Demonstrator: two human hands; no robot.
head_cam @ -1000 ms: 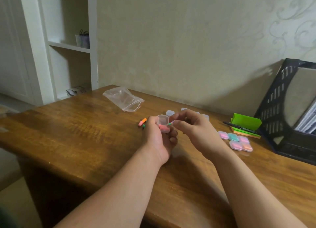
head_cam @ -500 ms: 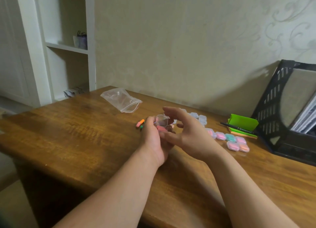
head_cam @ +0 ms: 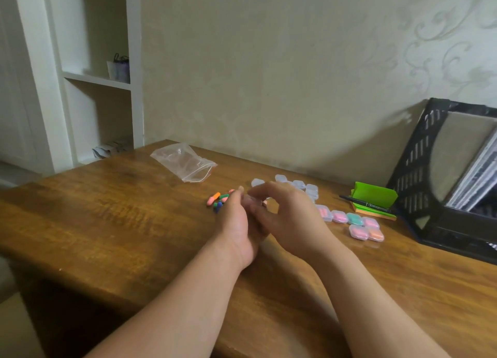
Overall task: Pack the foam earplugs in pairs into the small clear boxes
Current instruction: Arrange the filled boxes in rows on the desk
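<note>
My left hand (head_cam: 236,223) and my right hand (head_cam: 287,218) meet over the middle of the wooden table (head_cam: 107,223). Between their fingers sits a small clear box (head_cam: 251,200), mostly hidden and blurred; both hands close around it. Several loose foam earplugs (head_cam: 219,200), orange, green and blue, lie just left of my left hand. Empty clear boxes (head_cam: 304,187) stand behind my right hand. Filled boxes (head_cam: 355,223) with pink, teal and orange plugs sit in a row to the right.
An empty zip bag (head_cam: 185,164) lies at the back left of the table. A green holder with a black pen (head_cam: 373,200) and a black file rack (head_cam: 443,175) stand at the right. White shelves (head_cam: 99,78) are beyond the table's left end.
The open lid seen earlier is no longer visible. My right hand has come over the box and both hands have lowered toward the table. More loose earplugs show left of my left hand.
</note>
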